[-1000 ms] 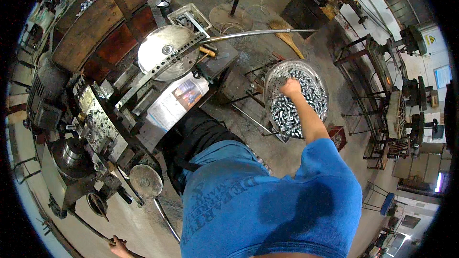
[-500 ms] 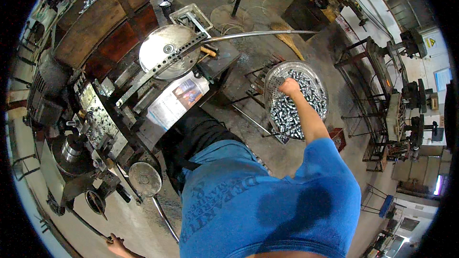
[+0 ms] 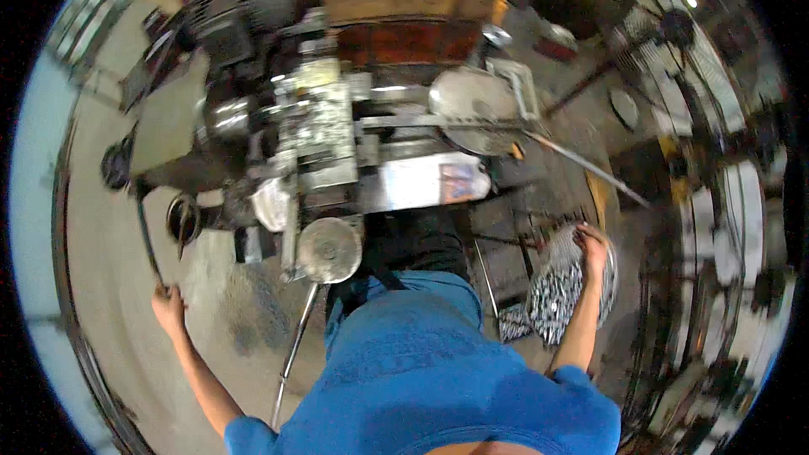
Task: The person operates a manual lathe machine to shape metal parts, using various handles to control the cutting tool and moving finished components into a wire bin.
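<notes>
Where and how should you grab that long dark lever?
Probably the near end of the long dark lever, from the person's side: that end comes back toward them, the left hand holds it there, and it looks slim enough to wrap around.

From my end I count two hands: one left hand (image 3: 169, 300) and one right hand (image 3: 593, 240). On the right I get one perforated basin (image 3: 559, 244); the small metal pieces (image 3: 554, 299) in it are too many and too blurred for me to number. I tally two metal discs: one far disc (image 3: 465, 96), one near disc (image 3: 329, 250). On the left I make it one lever (image 3: 148, 238) and one handwheel (image 3: 183, 225); mid-scene, one printed sheet (image 3: 413, 183).
</notes>
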Demonstrator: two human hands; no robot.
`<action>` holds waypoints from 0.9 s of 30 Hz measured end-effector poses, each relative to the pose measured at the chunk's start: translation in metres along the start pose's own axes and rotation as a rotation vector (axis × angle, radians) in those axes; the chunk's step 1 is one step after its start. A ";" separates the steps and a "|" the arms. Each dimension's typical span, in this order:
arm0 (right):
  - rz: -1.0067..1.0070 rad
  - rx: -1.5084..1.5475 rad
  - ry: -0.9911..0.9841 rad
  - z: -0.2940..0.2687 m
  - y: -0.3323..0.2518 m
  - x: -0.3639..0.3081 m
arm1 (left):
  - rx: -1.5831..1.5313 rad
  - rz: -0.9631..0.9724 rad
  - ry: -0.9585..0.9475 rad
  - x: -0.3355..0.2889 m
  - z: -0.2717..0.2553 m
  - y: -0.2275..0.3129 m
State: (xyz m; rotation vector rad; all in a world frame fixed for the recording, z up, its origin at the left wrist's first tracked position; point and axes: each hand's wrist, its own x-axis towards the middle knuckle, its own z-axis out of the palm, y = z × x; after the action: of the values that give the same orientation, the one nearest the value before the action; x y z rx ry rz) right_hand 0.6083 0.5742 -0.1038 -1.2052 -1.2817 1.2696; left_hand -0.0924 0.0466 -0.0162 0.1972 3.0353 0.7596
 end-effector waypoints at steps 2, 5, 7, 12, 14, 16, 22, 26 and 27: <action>-0.103 0.224 -0.252 0.056 -0.051 0.006 | -0.012 0.031 0.045 -0.007 0.002 0.002; -0.295 -0.165 -0.427 0.165 -0.097 0.029 | -0.115 -0.048 -0.024 -0.007 -0.003 0.013; -0.417 -0.298 -0.691 0.264 -0.144 0.023 | -0.159 -0.050 -0.059 -0.012 -0.010 0.014; -1.059 -0.380 -1.075 0.461 -0.229 -0.032 | 0.160 0.174 -0.039 -0.041 -0.038 -0.004; -1.299 -0.534 -1.062 0.519 -0.238 -0.041 | 0.180 0.018 -0.196 -0.060 -0.058 0.021; -1.360 -0.882 -1.104 0.568 -0.227 -0.041 | 0.213 0.029 -0.172 -0.073 -0.053 0.000; -1.319 -0.982 -1.113 0.616 -0.191 -0.037 | 0.027 -0.086 -0.019 -0.096 -0.028 -0.031; -1.241 -0.932 -1.129 0.619 -0.183 -0.033 | 0.089 -0.064 -0.004 -0.092 -0.025 -0.033; -1.146 -0.908 -1.121 0.621 -0.182 -0.035 | 0.097 -0.048 -0.004 -0.091 -0.025 -0.034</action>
State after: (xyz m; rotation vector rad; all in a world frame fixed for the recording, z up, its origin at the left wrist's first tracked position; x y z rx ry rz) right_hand -0.0125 0.4920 0.0616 0.0863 -2.9347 0.3409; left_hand -0.0072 -0.0065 -0.0124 0.1256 3.0635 0.6087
